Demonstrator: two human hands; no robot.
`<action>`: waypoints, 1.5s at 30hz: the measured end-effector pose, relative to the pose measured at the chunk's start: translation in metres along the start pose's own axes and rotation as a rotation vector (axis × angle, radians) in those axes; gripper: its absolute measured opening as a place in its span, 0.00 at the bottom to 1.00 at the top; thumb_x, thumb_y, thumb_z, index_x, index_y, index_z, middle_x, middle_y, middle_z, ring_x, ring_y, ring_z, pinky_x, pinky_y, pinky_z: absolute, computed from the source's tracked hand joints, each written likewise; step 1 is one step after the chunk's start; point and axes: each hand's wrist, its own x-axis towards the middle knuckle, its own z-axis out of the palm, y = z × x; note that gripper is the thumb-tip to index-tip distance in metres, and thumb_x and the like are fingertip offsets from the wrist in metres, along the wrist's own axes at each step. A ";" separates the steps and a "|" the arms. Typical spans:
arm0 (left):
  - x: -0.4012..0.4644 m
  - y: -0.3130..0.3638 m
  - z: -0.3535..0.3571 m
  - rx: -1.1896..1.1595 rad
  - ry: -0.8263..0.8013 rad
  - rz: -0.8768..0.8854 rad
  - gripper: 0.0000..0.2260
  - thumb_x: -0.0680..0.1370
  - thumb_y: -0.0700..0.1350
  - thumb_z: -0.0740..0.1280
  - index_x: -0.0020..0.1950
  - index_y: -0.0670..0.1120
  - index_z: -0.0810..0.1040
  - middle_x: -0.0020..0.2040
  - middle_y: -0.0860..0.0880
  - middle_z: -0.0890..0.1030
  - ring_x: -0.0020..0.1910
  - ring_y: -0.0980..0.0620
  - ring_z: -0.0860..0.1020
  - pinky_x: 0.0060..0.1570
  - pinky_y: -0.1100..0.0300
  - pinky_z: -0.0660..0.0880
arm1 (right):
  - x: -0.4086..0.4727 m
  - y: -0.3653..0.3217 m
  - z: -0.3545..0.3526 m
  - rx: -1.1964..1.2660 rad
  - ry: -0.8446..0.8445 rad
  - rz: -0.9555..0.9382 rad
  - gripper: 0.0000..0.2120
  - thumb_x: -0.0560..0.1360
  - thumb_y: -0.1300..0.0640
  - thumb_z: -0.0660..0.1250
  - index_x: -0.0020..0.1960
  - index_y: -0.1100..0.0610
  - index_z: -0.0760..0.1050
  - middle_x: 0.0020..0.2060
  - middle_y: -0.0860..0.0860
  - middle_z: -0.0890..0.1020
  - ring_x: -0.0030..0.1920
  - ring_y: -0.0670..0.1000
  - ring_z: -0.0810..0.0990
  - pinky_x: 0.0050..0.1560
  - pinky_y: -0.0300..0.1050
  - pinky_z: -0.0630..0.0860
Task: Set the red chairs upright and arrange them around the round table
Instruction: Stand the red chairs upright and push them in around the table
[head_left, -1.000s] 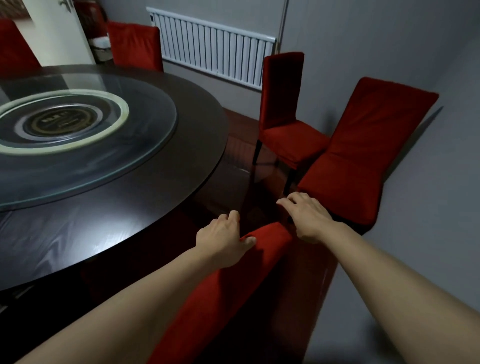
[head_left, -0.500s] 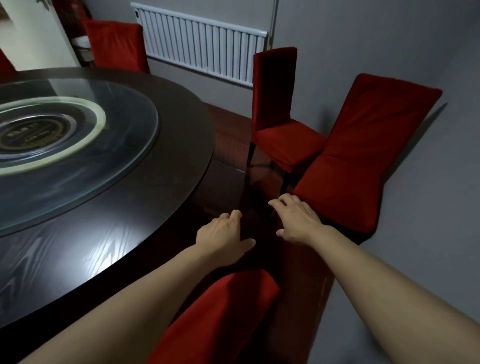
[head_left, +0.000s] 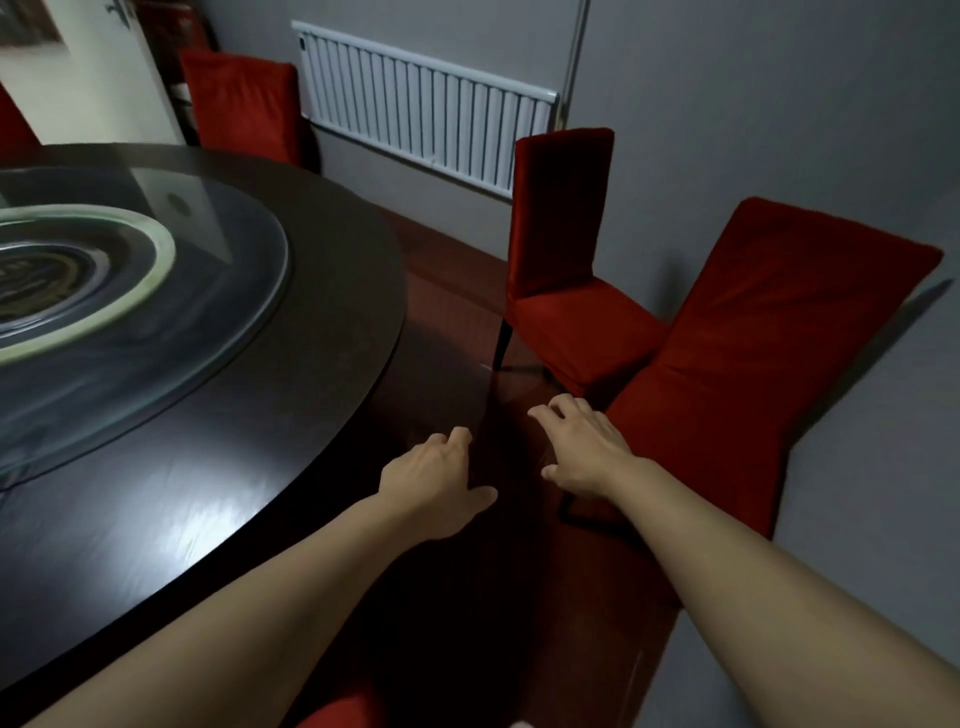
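Note:
A red chair (head_left: 737, 364) leans tilted back against the grey wall on the right. Beside it a second red chair (head_left: 558, 270) stands upright near the radiator. A third red chair (head_left: 244, 104) stands at the far side of the dark round table (head_left: 311, 364). The top of another red chair (head_left: 343, 709) shows at the bottom edge below my arms. My left hand (head_left: 436, 478) hovers empty over the floor beside the table edge. My right hand (head_left: 582, 447) is spread and empty, just short of the tilted chair's seat.
A glass turntable (head_left: 208, 291) lies on the table. A white radiator (head_left: 426, 119) hangs on the back wall, with a pipe (head_left: 571, 57) at its right end. The dark red floor (head_left: 447, 291) runs between table and chairs. The grey wall stands close on the right.
Both hands let go of the near chair's back. That chair has dropped to the bottom edge of the view as I moved forward, and both hands are now nearer the tilted chair.

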 end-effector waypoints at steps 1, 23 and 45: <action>0.015 0.009 0.001 0.000 -0.003 -0.017 0.30 0.76 0.60 0.65 0.72 0.48 0.60 0.65 0.48 0.71 0.62 0.48 0.73 0.53 0.54 0.73 | 0.013 0.015 -0.002 -0.004 -0.006 -0.013 0.36 0.73 0.52 0.70 0.75 0.51 0.55 0.73 0.54 0.59 0.72 0.55 0.59 0.71 0.51 0.61; 0.289 0.068 -0.072 0.005 0.034 -0.064 0.28 0.75 0.60 0.65 0.69 0.47 0.62 0.63 0.46 0.72 0.61 0.46 0.74 0.55 0.52 0.72 | 0.243 0.164 -0.077 -0.022 0.020 -0.036 0.36 0.73 0.52 0.70 0.75 0.51 0.56 0.72 0.54 0.60 0.71 0.55 0.59 0.71 0.50 0.61; 0.638 0.051 -0.198 0.056 0.011 -0.014 0.26 0.76 0.55 0.66 0.68 0.46 0.62 0.63 0.46 0.72 0.61 0.46 0.73 0.56 0.53 0.69 | 0.580 0.267 -0.174 0.077 0.125 0.071 0.36 0.73 0.51 0.70 0.75 0.51 0.55 0.72 0.54 0.60 0.72 0.55 0.59 0.72 0.52 0.59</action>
